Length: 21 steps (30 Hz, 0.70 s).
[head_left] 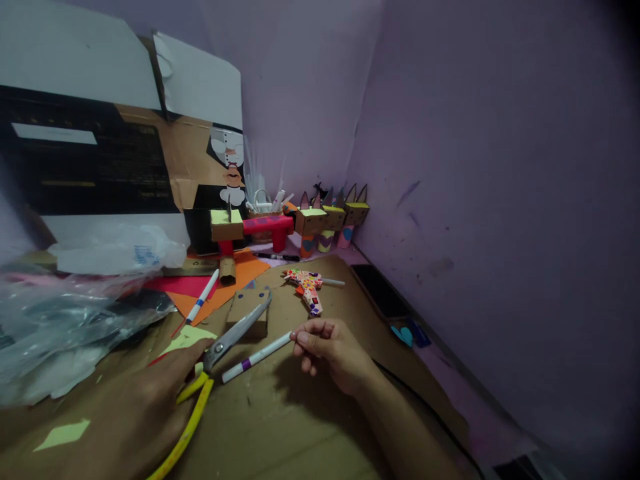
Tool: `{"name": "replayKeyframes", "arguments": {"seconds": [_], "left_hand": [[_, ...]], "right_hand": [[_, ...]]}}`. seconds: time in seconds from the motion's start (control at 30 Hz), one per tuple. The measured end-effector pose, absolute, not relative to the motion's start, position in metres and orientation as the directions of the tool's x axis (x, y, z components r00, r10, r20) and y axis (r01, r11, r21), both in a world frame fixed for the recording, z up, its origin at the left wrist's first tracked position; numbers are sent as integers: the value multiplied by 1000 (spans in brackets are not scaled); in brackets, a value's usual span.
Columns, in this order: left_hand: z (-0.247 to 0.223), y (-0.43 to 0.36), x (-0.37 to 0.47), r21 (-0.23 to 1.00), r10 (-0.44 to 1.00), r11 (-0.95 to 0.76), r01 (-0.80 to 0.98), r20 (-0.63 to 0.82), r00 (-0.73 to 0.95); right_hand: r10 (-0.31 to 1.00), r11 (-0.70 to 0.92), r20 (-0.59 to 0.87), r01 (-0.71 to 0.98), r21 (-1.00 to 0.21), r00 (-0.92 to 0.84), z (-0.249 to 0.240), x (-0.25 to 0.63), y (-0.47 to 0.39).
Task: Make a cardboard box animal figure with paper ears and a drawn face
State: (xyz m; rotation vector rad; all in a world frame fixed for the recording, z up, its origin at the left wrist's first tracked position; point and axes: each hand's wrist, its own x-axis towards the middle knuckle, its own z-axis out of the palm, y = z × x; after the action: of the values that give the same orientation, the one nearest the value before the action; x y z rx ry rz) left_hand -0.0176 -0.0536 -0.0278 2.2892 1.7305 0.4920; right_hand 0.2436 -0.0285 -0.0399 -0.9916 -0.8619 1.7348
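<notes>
My right hand (pixel 327 350) is closed in a pinch on the upper end of a white marker with a purple band (pixel 265 355), which slants down to the left. My left hand (pixel 145 407), somewhat blurred, is around the yellow-handled scissors (pixel 235 337), its fingertips near the pivot. The handles show partly beside the palm, and the blades point up and away, closed together. Behind the blade tips sits a small cardboard box with drawn eyes (pixel 253 303). A yellow-green paper piece (pixel 193 337) lies beyond my left fingers.
A flower-patterned glue gun (pixel 310 287) lies ahead, its cord running right. Cardboard animal figures (pixel 310 220) stand by the wall. A blue-banded marker (pixel 203 297) rests on orange paper (pixel 245 267). Clear plastic bags (pixel 75 313) and a large printed carton (pixel 125 147) fill the left; a phone (pixel 380 290) lies right.
</notes>
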Motion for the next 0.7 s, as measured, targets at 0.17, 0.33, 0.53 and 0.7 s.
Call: {"name": "replayKeyframes", "arguments": {"seconds": [0.17,0.33,0.53,0.7], "left_hand": [[-8,-44,-13,229,998,-18,973,-60,33],[-7,-32,-12,153,991,103,983,-105,-88],[-22,-29,-16,153,987,141,978,-102,-127],[-16,-39,-15,37,994,84,996,-70,-81]], "right_hand": [[942,-317,-246,-373,-872,-227,-39,244,-29],[966,-254,-213,-357,-899,-149,-41,239,-28],[984,-149,-111,-295,-944,-140,-39,224,-15],[991,-113,-91,-240,-964,-99,-35,216,1]]}}
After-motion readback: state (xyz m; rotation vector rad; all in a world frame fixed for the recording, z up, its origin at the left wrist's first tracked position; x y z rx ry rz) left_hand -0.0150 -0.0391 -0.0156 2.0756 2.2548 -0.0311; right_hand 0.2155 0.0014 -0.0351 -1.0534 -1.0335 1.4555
